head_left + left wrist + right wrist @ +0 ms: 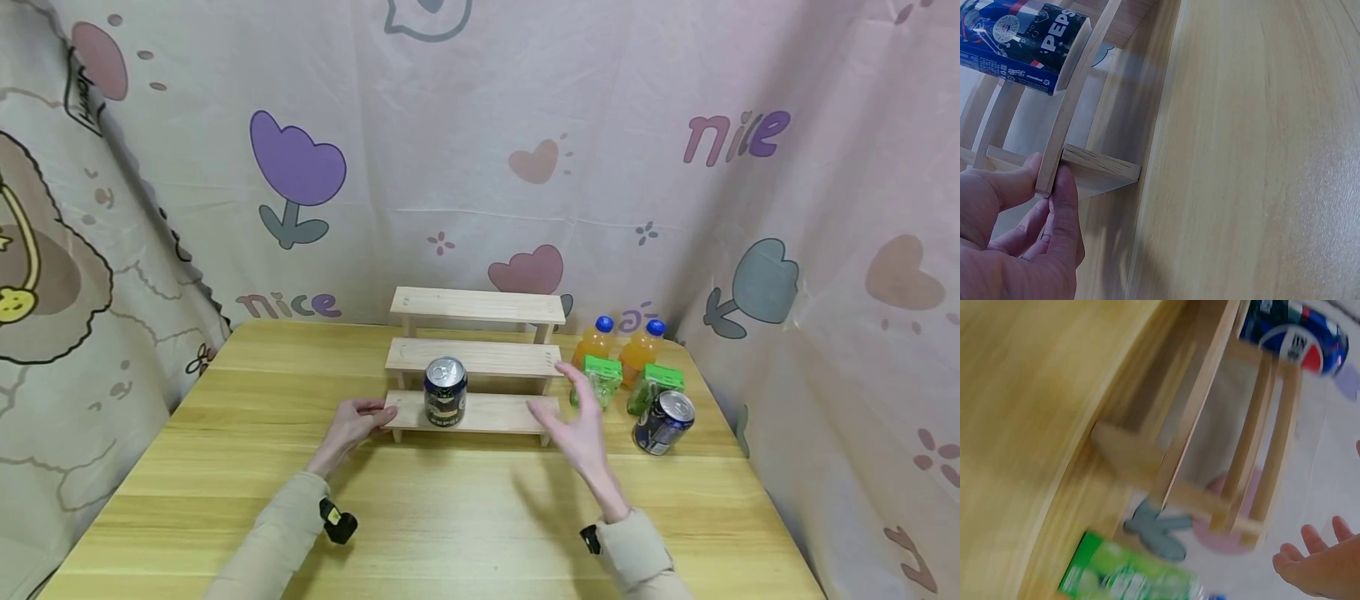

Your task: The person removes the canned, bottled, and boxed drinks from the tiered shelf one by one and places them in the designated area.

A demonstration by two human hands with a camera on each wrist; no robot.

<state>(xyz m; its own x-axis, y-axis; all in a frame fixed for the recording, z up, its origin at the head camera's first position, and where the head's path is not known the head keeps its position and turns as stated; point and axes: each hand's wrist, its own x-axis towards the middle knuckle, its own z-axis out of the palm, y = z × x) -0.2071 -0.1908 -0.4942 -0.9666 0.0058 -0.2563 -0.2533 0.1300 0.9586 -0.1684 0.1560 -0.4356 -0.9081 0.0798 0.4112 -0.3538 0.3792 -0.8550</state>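
A three-tier wooden rack (517, 414) stands on the table, and a dark blue Pepsi can (446, 392) rests upright on its lowest tier. My left hand (357, 427) pinches the left end of that tier. In the left wrist view, the thumb (1019, 186) lies on top of the board and the fingers (1064, 215) lie below it. My right hand (581, 427) is raised near the rack's right end, thumb and fingers spread apart with nothing between them. The right wrist view shows part of this hand (1322, 562) apart from the rack.
Right of the rack stand two green drink cartons (602, 379) (657, 386), with two orange juice bottles (596, 337) (642, 348) behind them. Another dark blue can (663, 423) is in front of the cartons. A patterned curtain (450, 167) hangs behind the wooden table (450, 517).
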